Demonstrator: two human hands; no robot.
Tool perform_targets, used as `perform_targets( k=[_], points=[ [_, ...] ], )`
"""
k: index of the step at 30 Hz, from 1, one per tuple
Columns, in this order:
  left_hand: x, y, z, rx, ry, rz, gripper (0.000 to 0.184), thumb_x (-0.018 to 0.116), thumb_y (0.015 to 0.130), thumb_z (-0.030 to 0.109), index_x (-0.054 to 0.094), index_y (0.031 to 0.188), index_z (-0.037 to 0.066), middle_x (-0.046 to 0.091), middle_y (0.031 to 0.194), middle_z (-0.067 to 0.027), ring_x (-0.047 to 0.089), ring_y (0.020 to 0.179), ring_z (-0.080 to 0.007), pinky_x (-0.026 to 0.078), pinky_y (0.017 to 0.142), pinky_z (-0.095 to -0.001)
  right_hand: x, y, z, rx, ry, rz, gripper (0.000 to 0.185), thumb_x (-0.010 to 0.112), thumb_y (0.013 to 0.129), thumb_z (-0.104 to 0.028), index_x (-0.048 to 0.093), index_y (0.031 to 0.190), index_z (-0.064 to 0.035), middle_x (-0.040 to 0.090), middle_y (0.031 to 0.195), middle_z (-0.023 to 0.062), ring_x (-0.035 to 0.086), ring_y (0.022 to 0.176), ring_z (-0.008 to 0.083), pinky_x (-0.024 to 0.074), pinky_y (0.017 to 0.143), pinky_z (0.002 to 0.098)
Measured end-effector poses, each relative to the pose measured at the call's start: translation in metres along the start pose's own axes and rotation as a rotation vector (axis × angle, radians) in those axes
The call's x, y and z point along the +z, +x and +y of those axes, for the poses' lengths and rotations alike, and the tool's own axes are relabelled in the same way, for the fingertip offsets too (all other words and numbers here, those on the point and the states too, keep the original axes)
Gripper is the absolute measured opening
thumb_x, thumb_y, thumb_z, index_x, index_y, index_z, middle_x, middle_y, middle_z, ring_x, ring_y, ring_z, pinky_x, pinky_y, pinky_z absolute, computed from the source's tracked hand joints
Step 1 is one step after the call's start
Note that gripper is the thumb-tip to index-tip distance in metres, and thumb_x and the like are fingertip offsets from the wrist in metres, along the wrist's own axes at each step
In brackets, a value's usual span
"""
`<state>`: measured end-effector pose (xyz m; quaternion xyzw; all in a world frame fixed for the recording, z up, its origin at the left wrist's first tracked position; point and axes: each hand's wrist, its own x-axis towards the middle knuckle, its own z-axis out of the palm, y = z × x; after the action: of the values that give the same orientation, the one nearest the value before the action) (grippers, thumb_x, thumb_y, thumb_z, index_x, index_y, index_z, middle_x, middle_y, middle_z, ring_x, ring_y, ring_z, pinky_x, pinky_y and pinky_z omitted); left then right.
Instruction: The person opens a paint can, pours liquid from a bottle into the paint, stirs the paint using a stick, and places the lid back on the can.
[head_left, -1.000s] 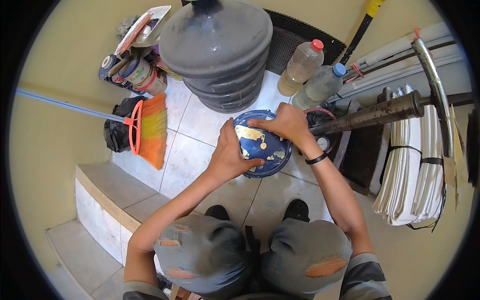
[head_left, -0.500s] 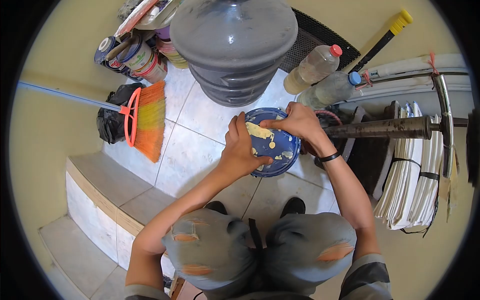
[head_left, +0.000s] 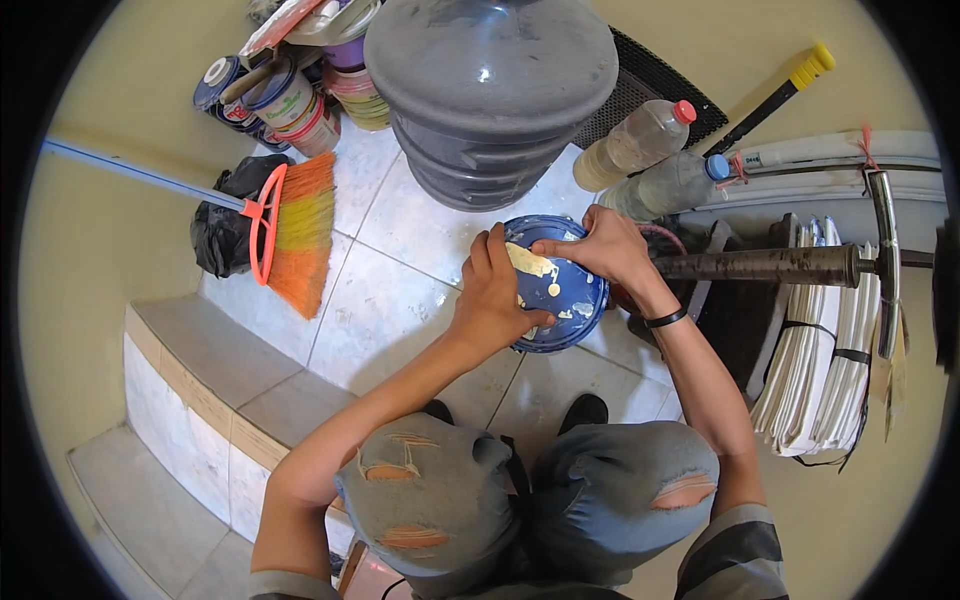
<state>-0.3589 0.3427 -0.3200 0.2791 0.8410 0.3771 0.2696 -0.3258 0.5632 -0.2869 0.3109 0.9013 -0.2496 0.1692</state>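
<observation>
Blue lid [head_left: 575,296] with cream patches, centred over the tiled floor [head_left: 375,305], on the near side of the large grey bottle [head_left: 490,100]. The left hand [head_left: 494,302] grips its left rim; the right hand [head_left: 615,250] grips its far right rim. Broom [head_left: 305,230] at left.

Open floor [head_left: 395,285] between broom [head_left: 305,235] and left hand [head_left: 488,305], jug [head_left: 485,130] blocking ahead, metal tube [head_left: 775,266] barring the right
</observation>
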Motion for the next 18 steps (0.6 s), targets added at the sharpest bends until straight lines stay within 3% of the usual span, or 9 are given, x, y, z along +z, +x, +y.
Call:
perform_targets(
  k=[18],
  points=[
    [0.000, -0.002, -0.003, 0.037, -0.021, 0.025, 0.144, 0.107, 0.059, 0.028, 0.015, 0.165, -0.003, 0.032, 0.159, -0.0315, 0.042, 0.143, -0.0567, 0.043, 0.119, -0.0574, -0.005, -0.014, -0.008, -0.034, -0.064, 0.105, 0.097, 0.089, 0.056, -0.084, 0.076, 0.090, 0.0063, 0.078, 0.086, 0.0242, 0.078, 0.082, 0.0392, 0.0592, 0.075, 0.0484]
  ],
)
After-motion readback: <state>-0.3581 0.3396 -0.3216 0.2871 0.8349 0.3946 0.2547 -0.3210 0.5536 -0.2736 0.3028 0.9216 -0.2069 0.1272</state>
